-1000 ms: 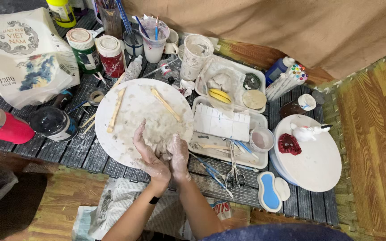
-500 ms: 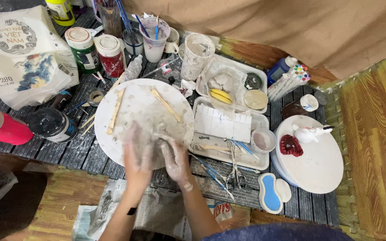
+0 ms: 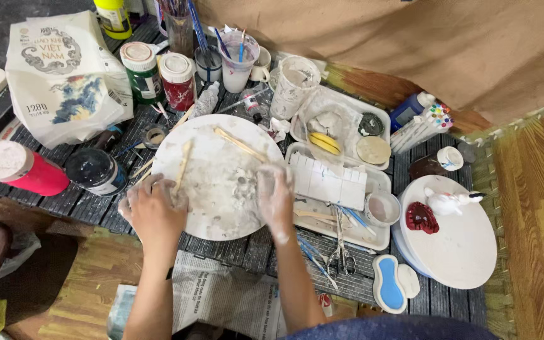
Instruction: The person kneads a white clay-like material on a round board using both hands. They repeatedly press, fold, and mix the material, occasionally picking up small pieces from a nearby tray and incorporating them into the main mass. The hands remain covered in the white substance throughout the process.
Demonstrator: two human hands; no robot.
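Note:
A round white board [image 3: 221, 189], smeared with grey clay, lies on the dark slatted table [image 3: 89, 204]. Two wooden sticks rest on it, one at the left [image 3: 182, 165] and one at the top [image 3: 239, 143]. My left hand [image 3: 154, 213], coated in clay, curls over the board's left rim. At the right rim, my right hand [image 3: 275, 196] is just as white with clay and grips the edge, next to a white tray [image 3: 373, 242].
The white tray holds tools and a small cup [image 3: 382, 209]; scissors [image 3: 341, 252] lie in front. A white turntable [image 3: 461, 252] at right carries a white figure [image 3: 448, 201] and a red piece [image 3: 421, 218]. Paint jars [image 3: 177, 80], a red bottle [image 3: 23, 169], a printed bag [image 3: 64, 75] and newspaper [image 3: 228, 296] surround the board.
My hands were pressed together over the near part of the board. They have moved apart, the left to the left rim and the right to the right rim.

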